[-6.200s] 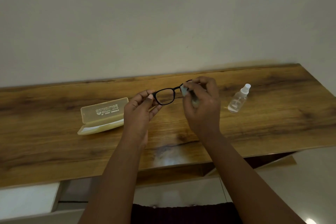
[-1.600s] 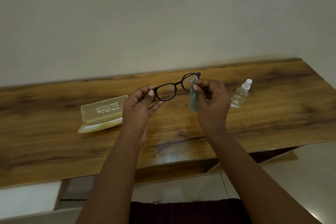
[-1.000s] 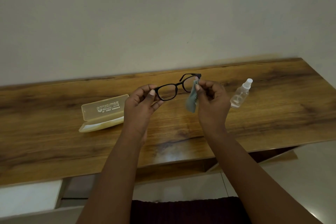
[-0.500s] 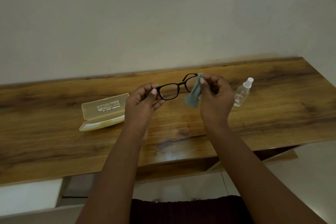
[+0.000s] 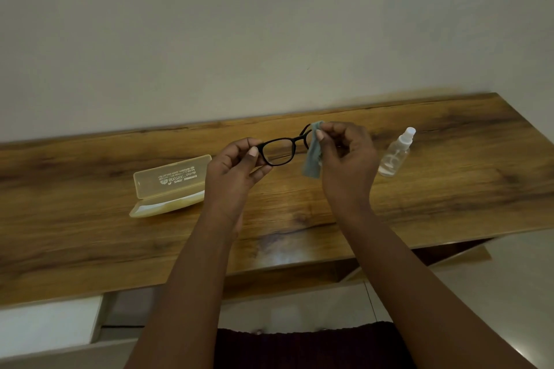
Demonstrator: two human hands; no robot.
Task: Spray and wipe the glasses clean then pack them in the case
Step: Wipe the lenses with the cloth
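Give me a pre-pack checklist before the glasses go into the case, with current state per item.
1. Case open on table: ok, lid up.
2. Case interior free of objects: cannot tell; a pale lining or sheet shows inside.
3. Glasses held securely: ok, left hand pinches one end of the frame.
4. Wiping finished: not ok, right hand holds the cloth on the other lens.
5. Temples folded: cannot tell.
6. Spray bottle clear of the path to the case: ok, on the far right.
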